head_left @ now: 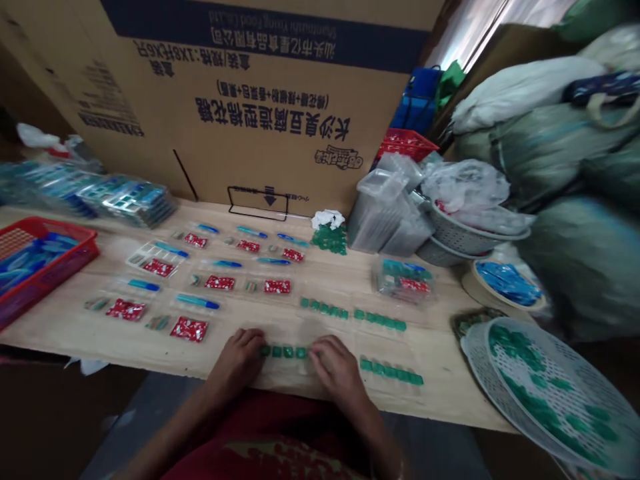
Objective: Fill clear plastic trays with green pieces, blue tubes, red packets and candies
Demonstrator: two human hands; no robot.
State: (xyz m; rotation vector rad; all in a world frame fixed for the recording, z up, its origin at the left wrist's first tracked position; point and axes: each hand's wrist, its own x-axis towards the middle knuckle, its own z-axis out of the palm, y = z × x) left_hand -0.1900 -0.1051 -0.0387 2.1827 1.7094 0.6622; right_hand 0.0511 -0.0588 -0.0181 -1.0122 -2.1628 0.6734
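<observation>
A short row of small green square pieces [288, 351] lies on the table near its front edge, apparently in a clear plastic tray. At the row's left end, my left hand [241, 357] has its fingers curled together against the last piece. My right hand [334, 368] closes in the same way on the right end, with thumb and fingers bunched. Nearby are three similar rows: one green row [324, 308] behind, another green row [380, 319] to the right of it, and a third green row [391, 371] beside my right hand.
Clear trays with blue pens [198, 301] and red packets [189, 329] spread over the left. A red basket [90, 250] holds more pens. White sieves [480, 360] with green pieces stand right. Stacked clear trays [380, 213] and a big cardboard box [270, 87] are behind.
</observation>
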